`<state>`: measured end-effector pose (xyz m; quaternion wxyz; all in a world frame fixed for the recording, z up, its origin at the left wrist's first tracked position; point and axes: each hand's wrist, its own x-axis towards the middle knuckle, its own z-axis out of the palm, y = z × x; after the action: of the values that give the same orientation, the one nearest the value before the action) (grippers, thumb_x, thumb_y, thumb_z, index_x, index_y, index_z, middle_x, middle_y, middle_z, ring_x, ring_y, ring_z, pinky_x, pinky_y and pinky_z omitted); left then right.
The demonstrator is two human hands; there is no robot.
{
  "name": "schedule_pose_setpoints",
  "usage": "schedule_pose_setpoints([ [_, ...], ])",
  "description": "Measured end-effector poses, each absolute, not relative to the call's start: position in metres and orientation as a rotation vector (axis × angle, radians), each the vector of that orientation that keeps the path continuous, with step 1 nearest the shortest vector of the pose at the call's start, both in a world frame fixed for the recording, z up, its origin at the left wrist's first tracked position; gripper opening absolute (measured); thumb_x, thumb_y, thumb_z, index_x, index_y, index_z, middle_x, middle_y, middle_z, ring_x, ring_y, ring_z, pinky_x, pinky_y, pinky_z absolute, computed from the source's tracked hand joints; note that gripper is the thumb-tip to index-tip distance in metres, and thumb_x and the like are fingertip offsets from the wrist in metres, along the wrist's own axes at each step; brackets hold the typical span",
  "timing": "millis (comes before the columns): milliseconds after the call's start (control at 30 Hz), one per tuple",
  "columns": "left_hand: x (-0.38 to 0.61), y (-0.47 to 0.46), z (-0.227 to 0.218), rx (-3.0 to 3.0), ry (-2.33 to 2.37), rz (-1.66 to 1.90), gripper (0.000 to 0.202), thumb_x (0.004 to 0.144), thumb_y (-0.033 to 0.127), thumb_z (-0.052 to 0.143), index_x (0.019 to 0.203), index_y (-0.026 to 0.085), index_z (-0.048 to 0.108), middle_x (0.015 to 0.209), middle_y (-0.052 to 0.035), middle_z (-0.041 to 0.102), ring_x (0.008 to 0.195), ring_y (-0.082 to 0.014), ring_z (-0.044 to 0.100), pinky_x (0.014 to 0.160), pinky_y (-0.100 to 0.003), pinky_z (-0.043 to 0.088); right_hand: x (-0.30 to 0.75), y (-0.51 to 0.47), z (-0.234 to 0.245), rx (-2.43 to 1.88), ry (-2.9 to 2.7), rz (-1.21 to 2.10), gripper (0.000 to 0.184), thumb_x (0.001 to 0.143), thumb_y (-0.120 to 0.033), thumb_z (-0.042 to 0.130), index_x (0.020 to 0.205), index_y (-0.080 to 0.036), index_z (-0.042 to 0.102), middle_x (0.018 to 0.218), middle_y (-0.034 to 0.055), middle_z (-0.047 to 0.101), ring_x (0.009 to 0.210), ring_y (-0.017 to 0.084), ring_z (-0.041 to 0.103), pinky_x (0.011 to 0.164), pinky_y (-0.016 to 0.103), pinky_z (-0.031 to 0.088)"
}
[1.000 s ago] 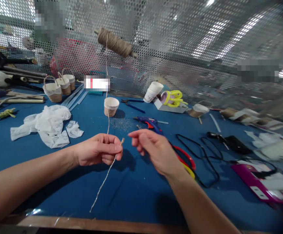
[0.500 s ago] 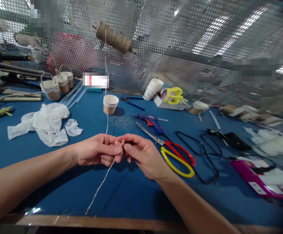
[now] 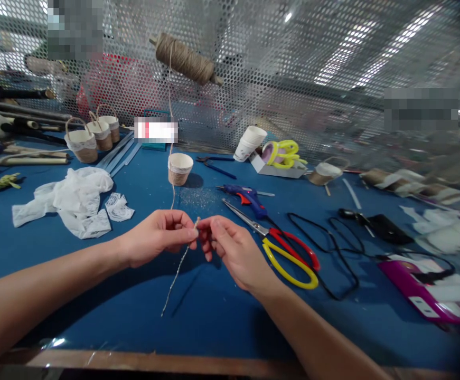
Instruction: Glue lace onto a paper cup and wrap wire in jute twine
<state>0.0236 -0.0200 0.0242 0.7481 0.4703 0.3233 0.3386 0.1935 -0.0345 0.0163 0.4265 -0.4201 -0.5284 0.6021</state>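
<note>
My left hand (image 3: 158, 236) is closed, pinching a thin pale wire (image 3: 176, 277) that hangs down from my fingers towards the blue table (image 3: 222, 311). A strand of brown twine (image 3: 170, 132) runs up from the same pinch to a twine spool (image 3: 184, 59) hung on the mesh screen. My right hand (image 3: 230, 248) is closed too, its fingertips pinching the top end of the wire and twine right beside my left thumb. Red and yellow scissors (image 3: 285, 253) lie just right of my right hand.
A paper cup (image 3: 180, 169), a blue glue gun (image 3: 247, 198), black cable (image 3: 332, 248) and a magenta box (image 3: 420, 295) lie on the table. White lace cloth (image 3: 71, 200) and small basket cups (image 3: 81, 145) sit at the left. A perforated screen (image 3: 293, 79) closes the back.
My right hand came in from open and apart to pinch the wire's top end beside my left hand. Both hands have risen slightly, lifting the wire's lower end.
</note>
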Motion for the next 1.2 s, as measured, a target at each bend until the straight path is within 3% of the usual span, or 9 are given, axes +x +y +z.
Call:
schedule_pose_setpoints([
  [100,0.026,-0.022,0.022,1.045,0.767,0.843,0.025,0.071,0.03,0.069,0.067,0.012,0.052,0.059,0.0028,0.055,0.046,-0.0034,0.038,0.045,-0.019,0.023,0.193,-0.035,0.017,-1.046,-1.372,1.556,0.027,0.081,-0.043,0.056,0.083,-0.016,0.056,0.069,0.0004,0.06,0.056,0.009,0.056,0.049,0.022,0.044],
  [200,0.029,-0.025,0.022,1.034,0.74,0.906,0.024,0.072,0.03,0.069,0.068,0.013,0.052,0.059,0.0027,0.055,0.053,-0.0072,0.05,0.054,-0.021,0.035,0.193,-0.036,0.019,-1.037,-1.362,1.627,0.027,0.076,-0.039,0.063,0.088,-0.017,0.053,0.062,-0.0017,0.06,0.053,0.01,0.056,0.048,0.022,0.043],
  [300,0.031,-0.028,0.023,1.001,0.692,0.938,0.023,0.071,0.029,0.069,0.068,0.013,0.053,0.061,0.0031,0.056,0.054,-0.0077,0.053,0.06,-0.024,0.04,0.192,-0.036,0.02,-0.979,-1.295,1.71,0.024,0.075,-0.036,0.066,0.081,-0.017,0.053,0.063,-0.0001,0.063,0.057,0.01,0.058,0.05,0.021,0.043],
  [433,0.031,-0.028,0.025,0.967,0.654,0.91,0.024,0.069,0.028,0.072,0.067,0.013,0.053,0.06,0.0037,0.057,0.05,-0.0078,0.053,0.056,-0.024,0.04,0.192,-0.036,0.022,-0.891,-1.28,1.834,0.018,0.076,-0.031,0.065,0.075,-0.016,0.056,0.064,-0.0004,0.065,0.053,0.007,0.054,0.049,0.019,0.04],
  [600,0.027,-0.025,0.027,0.996,0.625,0.894,0.02,0.066,0.023,0.074,0.067,0.012,0.057,0.067,0.002,0.061,0.061,-0.0084,0.055,0.062,-0.022,0.04,0.194,-0.038,0.024,-0.814,-1.248,1.883,0.016,0.074,-0.029,0.067,0.073,-0.017,0.057,0.057,-0.004,0.061,0.045,0.005,0.049,0.042,0.017,0.036],
  [833,0.023,-0.021,0.028,1.101,0.739,0.863,0.013,0.069,0.023,0.07,0.07,0.013,0.061,0.063,0.0027,0.057,0.054,-0.0057,0.042,0.051,-0.021,0.028,0.195,-0.038,0.027,-0.802,-1.22,1.874,0.015,0.075,-0.027,0.066,0.071,-0.017,0.055,0.056,-0.0042,0.061,0.044,0.004,0.049,0.04,0.017,0.036],
  [1200,0.029,-0.027,0.03,1.063,0.823,0.979,0.014,0.067,0.02,0.071,0.066,0.013,0.059,0.064,0.0034,0.057,0.056,-0.0058,0.048,0.057,-0.021,0.036,0.193,-0.039,0.026,-1.014,-1.376,1.596,0.013,0.077,-0.026,0.062,0.075,-0.016,0.055,0.059,-0.0034,0.061,0.044,0.004,0.048,0.043,0.018,0.037],
])
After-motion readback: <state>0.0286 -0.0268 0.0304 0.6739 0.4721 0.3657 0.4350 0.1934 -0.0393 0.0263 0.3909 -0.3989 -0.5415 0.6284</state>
